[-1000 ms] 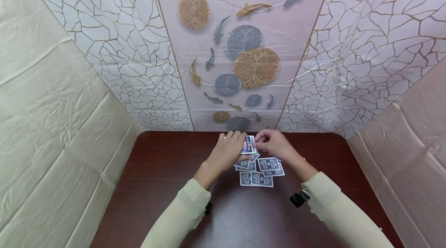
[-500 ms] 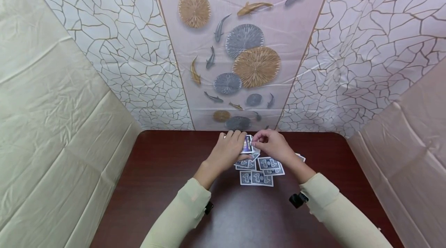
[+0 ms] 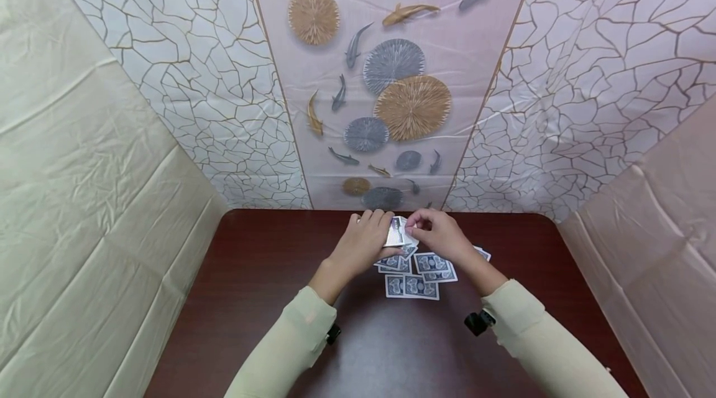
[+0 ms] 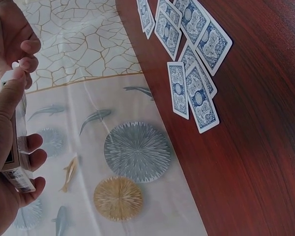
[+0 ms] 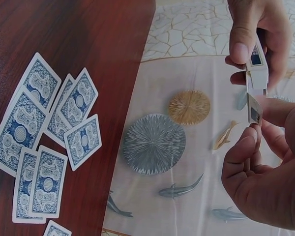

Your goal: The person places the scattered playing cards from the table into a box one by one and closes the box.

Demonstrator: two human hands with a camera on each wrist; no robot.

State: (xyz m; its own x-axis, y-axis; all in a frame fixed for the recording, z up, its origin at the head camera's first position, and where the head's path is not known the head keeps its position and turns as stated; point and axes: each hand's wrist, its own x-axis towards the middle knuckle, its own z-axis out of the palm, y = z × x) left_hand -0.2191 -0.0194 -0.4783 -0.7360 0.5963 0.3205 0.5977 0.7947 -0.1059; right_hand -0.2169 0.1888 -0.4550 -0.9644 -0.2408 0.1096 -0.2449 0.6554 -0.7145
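My left hand [image 3: 360, 239] grips a small playing-card box [image 3: 394, 233] above the far part of the table. In the left wrist view, its thumb lies along one side of the box [image 4: 15, 142] and its fingers curl around the other. My right hand [image 3: 439, 233] is at the box's right end, thumb and forefinger pinching the end flap [image 5: 254, 110]. The flap is bent away from the box's white end in the right wrist view. Several blue-backed playing cards [image 3: 421, 287] lie face down on the table, just nearer than the hands.
The dark red-brown wooden table [image 3: 257, 298] ends at a patterned cloth backdrop [image 3: 391, 137] with fish and round leaf shapes. Plain cloth walls [image 3: 112, 199] stand at both sides. One card [image 3: 482, 253] shows partly behind the right wrist.
The right fingers have shifted slightly left on the box end. The box's purple face now looks pale and bright, and more white shows by the right fingertips. The cards lie still.
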